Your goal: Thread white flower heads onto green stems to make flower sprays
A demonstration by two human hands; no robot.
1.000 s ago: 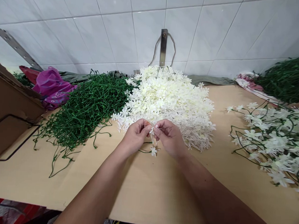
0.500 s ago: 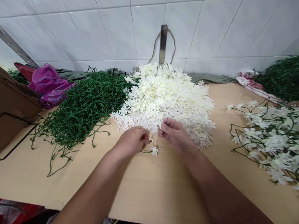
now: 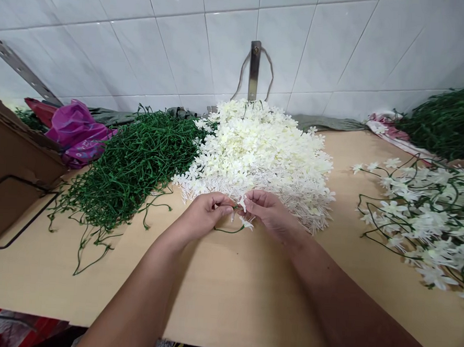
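Note:
My left hand (image 3: 213,212) pinches a thin green plastic stem (image 3: 228,231), which curves out below the fingers and carries a white artificial flower (image 3: 246,224) at its end. Close against it, my right hand (image 3: 264,209) has thumb and forefinger closed on another small white flower (image 3: 242,202). The two sets of fingertips almost meet, and they partly hide where stem and flower come together. Just behind both hands lies a heap of loose white flowers (image 3: 265,144), with thin white prongs spilling along its front.
A tangle of green stems (image 3: 138,162) lies left of the heap, beside a purple bag (image 3: 77,132) and a cardboard box (image 3: 16,165). To the right are stems bearing flowers (image 3: 429,217), with more green stems (image 3: 451,121) behind. A metal bracket (image 3: 254,70) stands against the tiled wall.
My hands moved apart, the right one lifting toward the heap, then came together again. A white flower now shows between the right fingertips. The flower hanging on the stem has turned sideways.

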